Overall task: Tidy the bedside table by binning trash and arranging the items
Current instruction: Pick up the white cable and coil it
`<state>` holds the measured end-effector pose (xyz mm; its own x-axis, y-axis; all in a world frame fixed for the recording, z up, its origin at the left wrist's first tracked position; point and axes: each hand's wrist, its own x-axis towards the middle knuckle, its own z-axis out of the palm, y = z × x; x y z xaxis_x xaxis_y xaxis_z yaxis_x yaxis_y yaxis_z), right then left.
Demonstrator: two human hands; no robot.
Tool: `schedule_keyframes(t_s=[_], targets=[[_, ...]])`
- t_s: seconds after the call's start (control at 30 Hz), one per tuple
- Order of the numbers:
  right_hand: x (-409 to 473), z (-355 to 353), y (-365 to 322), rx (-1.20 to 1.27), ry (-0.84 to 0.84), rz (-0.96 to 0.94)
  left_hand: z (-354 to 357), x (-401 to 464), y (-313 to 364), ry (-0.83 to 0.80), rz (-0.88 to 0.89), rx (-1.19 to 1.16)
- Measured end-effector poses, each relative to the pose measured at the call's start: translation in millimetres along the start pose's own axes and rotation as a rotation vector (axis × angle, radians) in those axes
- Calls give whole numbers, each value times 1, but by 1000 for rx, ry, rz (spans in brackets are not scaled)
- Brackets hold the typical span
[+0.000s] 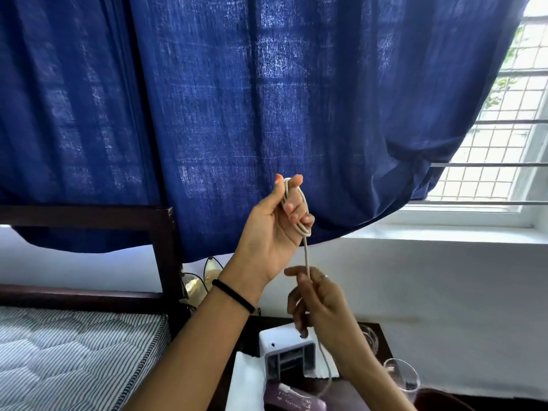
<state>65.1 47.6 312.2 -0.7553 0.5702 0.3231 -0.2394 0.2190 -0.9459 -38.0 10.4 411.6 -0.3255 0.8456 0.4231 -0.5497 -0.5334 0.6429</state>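
Left hand grips cable coiled round its fingers. Right hand pinches the hanging strand, above bedside table.

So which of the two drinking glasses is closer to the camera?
The stemmed glass at the table's front right edge; the other glass sits further back, partly behind the right forearm.

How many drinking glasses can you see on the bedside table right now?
2. One glass stands at the table's back right, partly behind the right forearm. A second glass sits nearer, at the right front edge. The arms may hide others.
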Motion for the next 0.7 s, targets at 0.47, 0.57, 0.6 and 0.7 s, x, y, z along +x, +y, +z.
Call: schedule_keyframes(t_s=[0.47, 0.57, 0.6, 0.7], targets=[[-18, -15, -48, -913, 28, -247, -29, -4, 13, 126, 105, 763], [-13, -18, -66, -984, 148, -389, -29, -10, 12, 62, 66, 977], [-10, -21, -72, -1000, 179, -431, -29, -12, 12, 38, 44, 1009], [6, -32, -84, -992, 199, -478, -29, -17, 11, -50, -20, 1035]])
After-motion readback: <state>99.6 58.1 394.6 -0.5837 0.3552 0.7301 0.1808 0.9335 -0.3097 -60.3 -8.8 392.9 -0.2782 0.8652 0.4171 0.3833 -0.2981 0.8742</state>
